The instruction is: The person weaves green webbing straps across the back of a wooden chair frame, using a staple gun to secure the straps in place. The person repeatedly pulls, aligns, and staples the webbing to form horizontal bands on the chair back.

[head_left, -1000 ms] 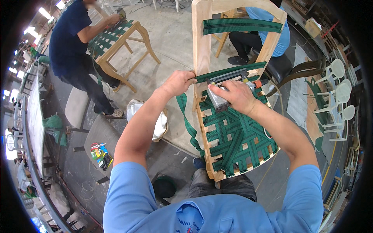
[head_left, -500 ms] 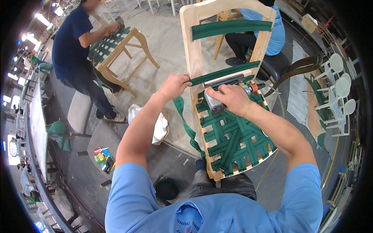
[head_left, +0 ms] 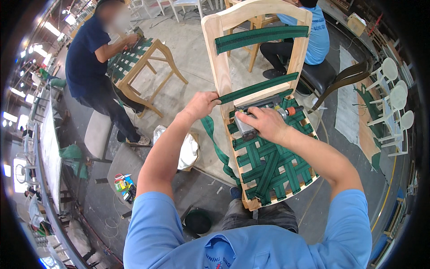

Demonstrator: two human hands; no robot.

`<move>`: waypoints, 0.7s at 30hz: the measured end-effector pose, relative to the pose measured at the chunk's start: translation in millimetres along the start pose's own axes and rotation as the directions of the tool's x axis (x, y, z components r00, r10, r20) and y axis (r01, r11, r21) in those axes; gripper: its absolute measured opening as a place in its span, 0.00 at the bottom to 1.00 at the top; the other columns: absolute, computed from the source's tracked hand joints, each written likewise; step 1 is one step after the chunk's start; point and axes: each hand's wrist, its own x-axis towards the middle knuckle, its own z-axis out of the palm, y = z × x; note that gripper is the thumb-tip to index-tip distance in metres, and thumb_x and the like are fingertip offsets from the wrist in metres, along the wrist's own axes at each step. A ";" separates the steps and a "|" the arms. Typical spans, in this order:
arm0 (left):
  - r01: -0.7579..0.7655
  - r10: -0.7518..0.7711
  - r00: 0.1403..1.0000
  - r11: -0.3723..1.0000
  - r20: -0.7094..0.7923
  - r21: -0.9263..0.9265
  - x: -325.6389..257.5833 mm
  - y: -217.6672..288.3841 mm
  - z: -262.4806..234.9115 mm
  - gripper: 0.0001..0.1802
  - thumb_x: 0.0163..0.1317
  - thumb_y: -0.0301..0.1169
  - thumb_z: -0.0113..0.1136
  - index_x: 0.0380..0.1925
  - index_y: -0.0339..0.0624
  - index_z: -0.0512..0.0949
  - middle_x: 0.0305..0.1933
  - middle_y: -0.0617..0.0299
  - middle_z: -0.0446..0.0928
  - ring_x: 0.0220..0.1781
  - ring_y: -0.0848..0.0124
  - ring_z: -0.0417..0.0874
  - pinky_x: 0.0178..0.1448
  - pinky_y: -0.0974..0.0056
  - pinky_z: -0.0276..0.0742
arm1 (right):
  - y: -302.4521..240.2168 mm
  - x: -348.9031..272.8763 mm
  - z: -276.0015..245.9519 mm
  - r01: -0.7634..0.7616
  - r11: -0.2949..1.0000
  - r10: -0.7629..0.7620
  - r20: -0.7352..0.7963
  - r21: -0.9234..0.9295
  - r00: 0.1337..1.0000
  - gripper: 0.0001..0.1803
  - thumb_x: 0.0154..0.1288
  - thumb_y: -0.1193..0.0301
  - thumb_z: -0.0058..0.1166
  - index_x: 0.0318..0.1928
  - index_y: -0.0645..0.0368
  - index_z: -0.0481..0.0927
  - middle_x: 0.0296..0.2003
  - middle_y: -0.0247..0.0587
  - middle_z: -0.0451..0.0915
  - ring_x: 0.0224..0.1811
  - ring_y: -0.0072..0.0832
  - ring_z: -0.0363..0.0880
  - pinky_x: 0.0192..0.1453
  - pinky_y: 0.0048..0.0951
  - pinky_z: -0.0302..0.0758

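— What do your hands hold, seen from the head camera?

— My left hand pinches the green strap at the wooden chair frame, about eleven o'clock. My right hand is closed around the staple gun, at one o'clock.

— And the chair seat?

— The woven webbing lies just below the gun.

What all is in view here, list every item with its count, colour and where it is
Chair frame: one, pale wood, centre.
Webbing strap: one, green, across chair back, lower.
Upper strap: one, green, across chair back, top.
Woven seat webbing: green, on seat.
Staple gun: one, grey, orange fitting, on seat.
Second chair frame: one, wood, green webbing, upper left.
Co-workers: two, dark blue shirt left, light blue shirt top.
White chairs: several, right.
Left hand: grips strap end.
Right hand: holds staple gun.
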 end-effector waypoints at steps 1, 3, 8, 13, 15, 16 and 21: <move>0.008 -0.008 1.000 1.000 0.002 0.005 0.4 0.1 -0.2 0.11 0.70 0.32 0.63 0.46 0.39 0.85 0.45 0.43 0.85 0.50 0.43 0.85 0.55 0.48 0.81 | -3.7 -2.4 -3.5 -0.031 0.999 0.030 0.049 0.026 0.998 0.40 0.60 0.77 0.63 0.73 0.34 0.73 0.54 0.48 0.79 0.49 0.50 0.88 0.50 0.50 0.85; 0.030 -0.030 1.000 0.999 0.006 0.019 -3.3 1.3 1.1 0.10 0.70 0.32 0.62 0.45 0.38 0.85 0.45 0.42 0.85 0.50 0.42 0.84 0.54 0.47 0.81 | -12.1 -4.3 -8.5 -0.183 0.975 0.149 0.238 0.124 0.960 0.41 0.56 0.75 0.72 0.71 0.38 0.74 0.56 0.50 0.78 0.49 0.50 0.87 0.49 0.48 0.85; 0.032 -0.032 0.999 0.998 -0.004 0.052 -1.0 10.7 9.2 0.10 0.72 0.31 0.61 0.45 0.35 0.82 0.45 0.40 0.83 0.52 0.40 0.83 0.56 0.46 0.80 | 18.6 -41.6 4.3 -0.892 0.247 0.145 0.896 0.378 0.420 0.31 0.62 0.64 0.77 0.64 0.54 0.81 0.54 0.47 0.84 0.36 0.37 0.89 0.33 0.39 0.84; 0.085 -0.085 0.996 0.996 0.002 0.009 2.6 17.7 9.5 0.11 0.72 0.31 0.60 0.47 0.35 0.82 0.47 0.40 0.83 0.53 0.40 0.83 0.57 0.45 0.79 | 23.2 -87.8 38.8 -0.868 -0.084 0.227 0.857 0.490 0.462 0.27 0.61 0.60 0.78 0.55 0.64 0.85 0.47 0.45 0.88 0.35 0.35 0.89 0.32 0.37 0.85; 0.081 -0.081 0.997 0.996 0.019 -0.021 7.9 24.7 8.9 0.11 0.72 0.31 0.60 0.48 0.36 0.83 0.47 0.40 0.83 0.54 0.40 0.82 0.58 0.45 0.79 | 30.2 -93.2 43.1 -0.897 0.037 0.429 0.804 0.440 0.412 0.27 0.60 0.57 0.78 0.50 0.65 0.87 0.44 0.48 0.89 0.37 0.39 0.91 0.40 0.41 0.87; 0.097 -0.097 0.995 0.995 0.021 -0.009 4.6 22.2 7.4 0.11 0.72 0.31 0.59 0.49 0.36 0.83 0.47 0.40 0.83 0.54 0.40 0.82 0.58 0.45 0.79 | 35.0 -81.9 40.3 -0.837 0.536 0.586 0.666 0.110 0.462 0.32 0.59 0.49 0.75 0.49 0.67 0.88 0.46 0.54 0.90 0.45 0.47 0.91 0.51 0.43 0.87; 0.126 -0.126 0.992 0.992 0.016 0.028 -1.1 14.4 7.4 0.12 0.72 0.31 0.60 0.50 0.37 0.83 0.48 0.42 0.83 0.53 0.41 0.83 0.58 0.46 0.79 | 15.6 -58.4 34.5 -0.702 0.702 0.690 0.130 0.119 0.712 0.18 0.62 0.60 0.68 0.42 0.63 0.87 0.42 0.56 0.88 0.50 0.48 0.87 0.55 0.46 0.83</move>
